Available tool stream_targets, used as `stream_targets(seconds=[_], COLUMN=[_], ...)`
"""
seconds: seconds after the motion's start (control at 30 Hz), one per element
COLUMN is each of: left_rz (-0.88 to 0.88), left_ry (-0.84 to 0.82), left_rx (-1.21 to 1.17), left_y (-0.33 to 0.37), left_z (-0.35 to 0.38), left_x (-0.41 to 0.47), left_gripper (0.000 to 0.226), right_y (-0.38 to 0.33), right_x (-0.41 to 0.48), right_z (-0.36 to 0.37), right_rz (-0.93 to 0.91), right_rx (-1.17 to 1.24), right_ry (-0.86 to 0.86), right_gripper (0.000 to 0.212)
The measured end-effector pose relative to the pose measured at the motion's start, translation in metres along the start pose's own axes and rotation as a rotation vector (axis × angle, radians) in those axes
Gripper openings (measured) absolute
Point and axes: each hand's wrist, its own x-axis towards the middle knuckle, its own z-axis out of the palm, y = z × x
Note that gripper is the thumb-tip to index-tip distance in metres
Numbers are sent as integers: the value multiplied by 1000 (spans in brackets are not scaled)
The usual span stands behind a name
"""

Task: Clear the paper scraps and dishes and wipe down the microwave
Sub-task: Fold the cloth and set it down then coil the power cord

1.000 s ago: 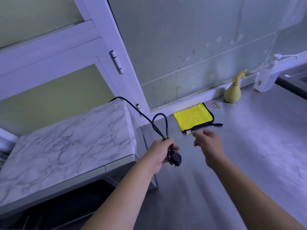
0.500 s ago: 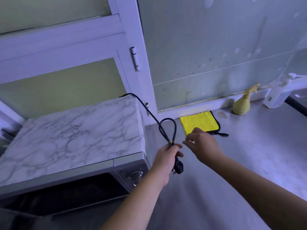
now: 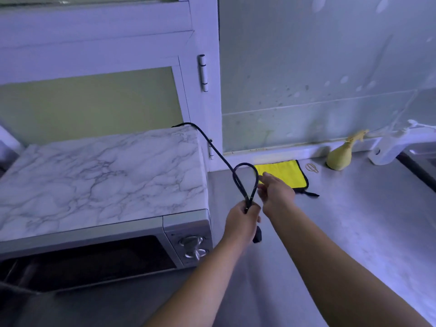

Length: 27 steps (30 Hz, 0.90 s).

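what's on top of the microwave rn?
A marble-patterned surface covers the microwave top; the black cord rises over its back right corner to the left hand. Where the cord starts behind is hidden.

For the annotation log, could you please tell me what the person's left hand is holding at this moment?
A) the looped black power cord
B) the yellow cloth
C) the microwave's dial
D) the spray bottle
A: the left hand grips the black power cord just below its loop, with the plug hanging beneath the fist, while the yellow cloth lies untouched on the counter behind.
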Motion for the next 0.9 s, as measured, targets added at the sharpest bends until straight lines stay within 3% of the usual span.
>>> stream_targets(seconds=[0.07,0.1,0.23,0.3,0.37,0.5,0.6,0.73,0.83,0.9], left_rz=[-5,-10,-6,-10,-3,69,85,274,357,362], left_ry=[-19,-24,-38,-61,-91,-130,-93,79,154,175], left_rx=[-29,-23,33,30,20,-85,-123,47,128,172], left_y=[2,2,-5,-11,-14,-10,-9,-19,-27,-30], left_z=[2,1,-7,-9,-11,-12,-14,-13,-6,-2], left_x=[0,0,3,3,1,-3,-4,-9,-11,-8], left_gripper=[18,17,13,10,15,19,27,35,40,35], right_y=[2,3,-4,-14,-27,-55,-67,-59,-40,-27], right_x=[4,6,21,18,15,11,21,26,19,13], right_z=[6,4,-18,-26,-27,-19,-21,-41,-54,-59], right_rz=[-127,-227,-690,-674,-518,95,470,641,687,667], right_rx=[-77,-225,-1393,-1823,-1973,-1879,-1566,-1148,-886,-762], right_ry=[12,0,-319,-512,-688,-946,-1074,-1235,-1227,-1183], right_gripper=[6,10,18,22,14,40,42,45,71,77])
